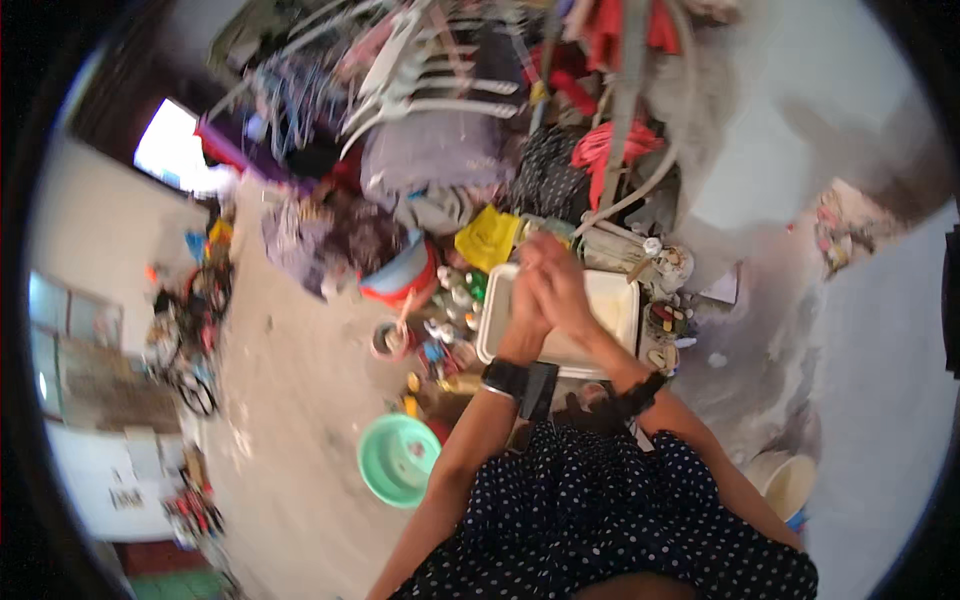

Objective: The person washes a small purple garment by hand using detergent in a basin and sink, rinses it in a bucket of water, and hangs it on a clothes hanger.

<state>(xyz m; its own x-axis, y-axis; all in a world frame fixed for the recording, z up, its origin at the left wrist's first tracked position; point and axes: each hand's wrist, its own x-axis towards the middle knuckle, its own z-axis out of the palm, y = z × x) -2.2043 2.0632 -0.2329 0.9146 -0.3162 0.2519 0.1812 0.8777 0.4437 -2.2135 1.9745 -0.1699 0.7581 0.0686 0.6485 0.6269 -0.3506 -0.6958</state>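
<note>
My left hand [526, 310] and my right hand [566, 290] are pressed together, fingers folded over each other. Motion blur softens the fingers, and anything between the palms is hidden. Both hands are over a white rectangular basin [614, 310], whose pale inside shows to their right. Dark bands circle both wrists. Just beyond the fingertips lies a bright yellow cloth or bag [487, 238].
Several bottles [462, 298] crowd the basin's left side; small items [668, 318] line its right. A mint-green tub [376, 468] stands on the floor at left, a pale bucket [785, 485] at lower right. White hangers [440, 105] hang beyond, near heaped clothes [330, 240].
</note>
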